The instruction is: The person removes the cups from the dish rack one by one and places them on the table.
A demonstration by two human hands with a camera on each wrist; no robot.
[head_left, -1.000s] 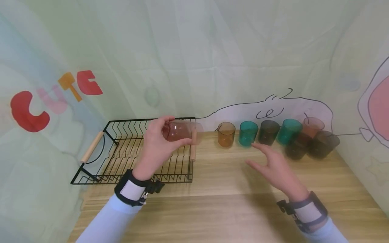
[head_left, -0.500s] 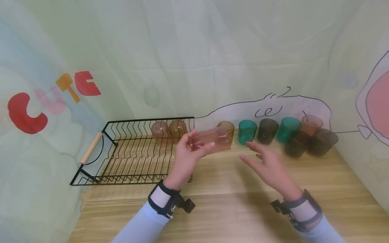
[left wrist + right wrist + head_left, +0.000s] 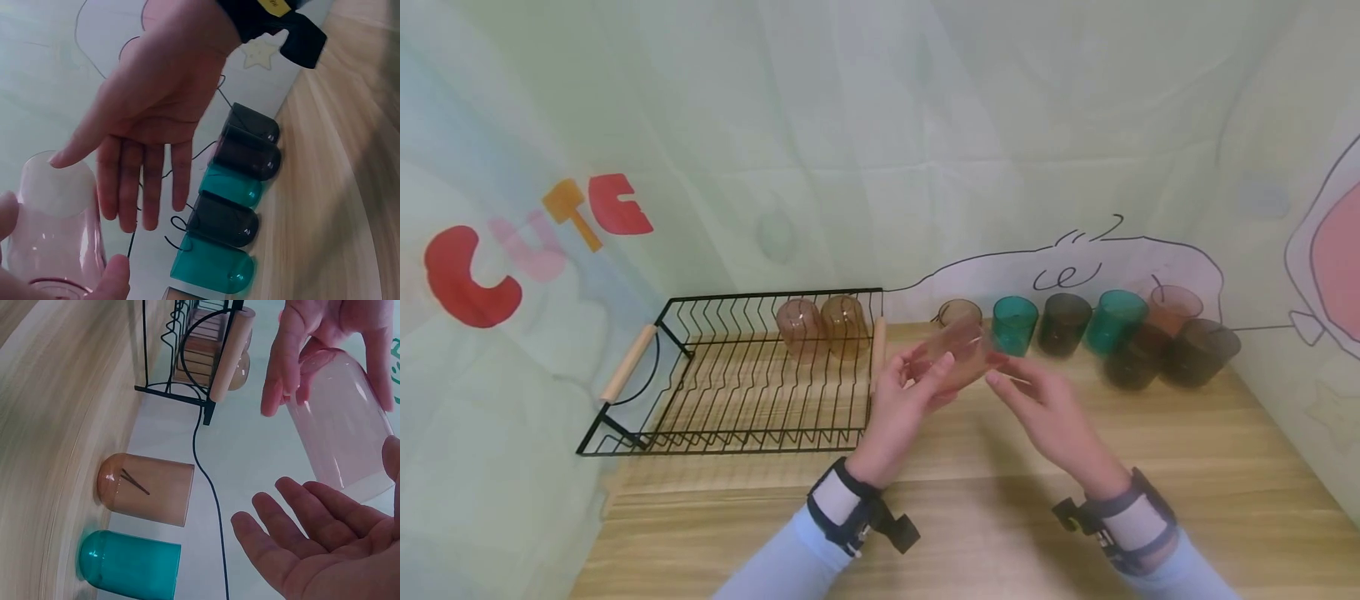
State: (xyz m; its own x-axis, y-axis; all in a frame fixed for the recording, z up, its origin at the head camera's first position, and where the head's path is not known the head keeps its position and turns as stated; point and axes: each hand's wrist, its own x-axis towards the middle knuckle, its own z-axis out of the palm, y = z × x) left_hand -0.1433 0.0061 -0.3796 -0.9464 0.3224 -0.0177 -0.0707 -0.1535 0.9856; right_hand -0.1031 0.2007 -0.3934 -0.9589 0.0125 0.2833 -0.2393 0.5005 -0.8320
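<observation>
A clear pink drinking glass point(image 3: 957, 343) is tilted in the air in front of the row of glasses. My left hand point(image 3: 901, 412) grips it around the base end, fingers and thumb on opposite sides, as the right wrist view also shows. At the glass's mouth end is my right hand point(image 3: 1051, 412), its fingers extended and the thumb apart. In the left wrist view the right thumb lies at the rim of the glass; firm contact cannot be told. Just behind the held glass stands an amber glass point(image 3: 150, 487), partly hidden in the head view.
At left stands a black wire dish rack point(image 3: 730, 387) with wooden handles. A pink glass point(image 3: 799, 332) and an amber glass point(image 3: 844, 327) sit upside down in it. Toward the right stand a teal glass point(image 3: 1015, 327), a dark grey glass point(image 3: 1063, 327) and several more glasses, along the curtain.
My left hand has carried the pink glass rightward from over the rack to my right hand, uncovering the two racked glasses. The right hand has moved slightly left to the glass's mouth.
</observation>
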